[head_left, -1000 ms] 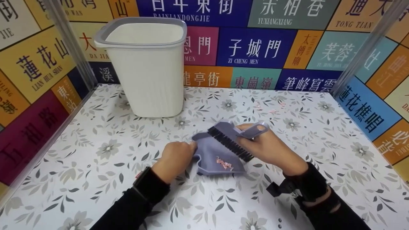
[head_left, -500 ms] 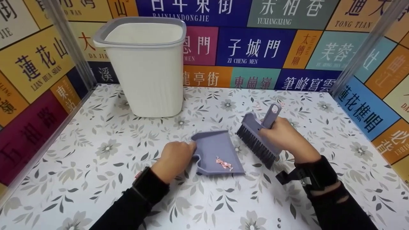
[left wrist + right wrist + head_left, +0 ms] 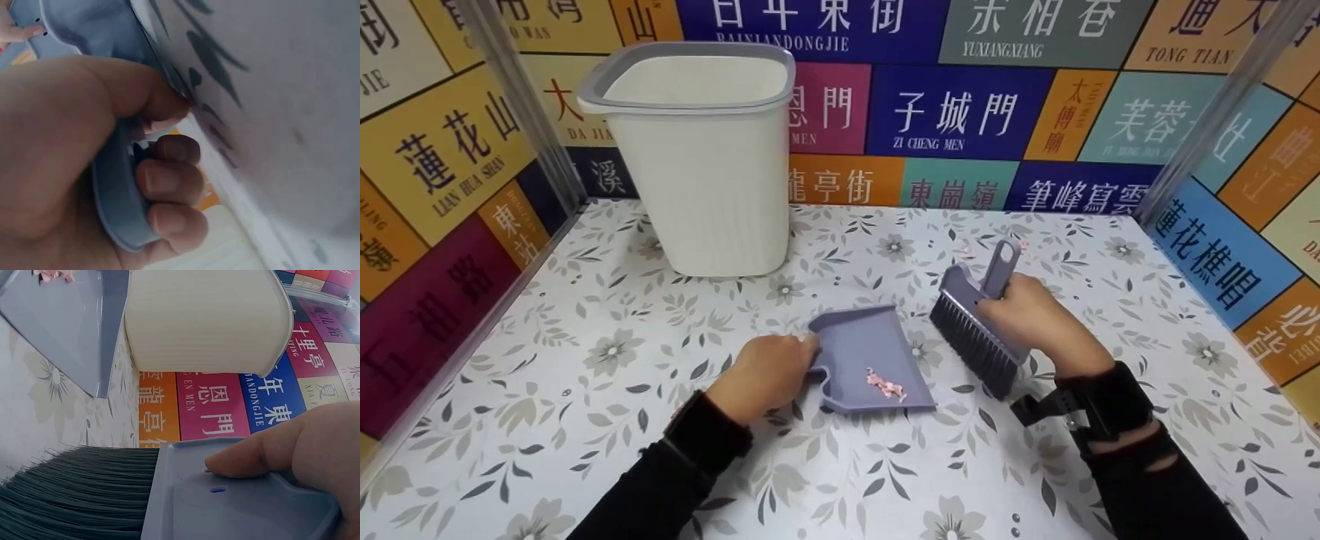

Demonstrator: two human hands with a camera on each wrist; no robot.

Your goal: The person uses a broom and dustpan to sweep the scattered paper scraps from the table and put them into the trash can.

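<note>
From my end, the head view shows the black sleeves nearest, the left sleeve and the right sleeve coming in from the bottom edge, each with a black wrist strap above it; past them I see the left hand, gripping the dustpan by its handle, and the left wrist view shows me the fingers curled round that handle; the dustpan sits on the leaf-patterned tablecloth, open edge toward the brush, and a small heap of pink scraps lies in it, toward the person's side.

To the right of the dustpan and apart from it, the right hand holds the brush; I make out one fingertip lying on the flat of the brush head, just beside two small slots, while the other fingers are mostly hidden from me; the dark bristles face down and toward the dustpan, though I cannot tell whether they touch the cloth; the handle slants up and away.

Farther off, a few loose pink bits lie on the cloth beyond the brush; the cream bin with its grey rim stands upright at the far left; behind everything I see a wall of coloured panels with Chinese lettering.
</note>
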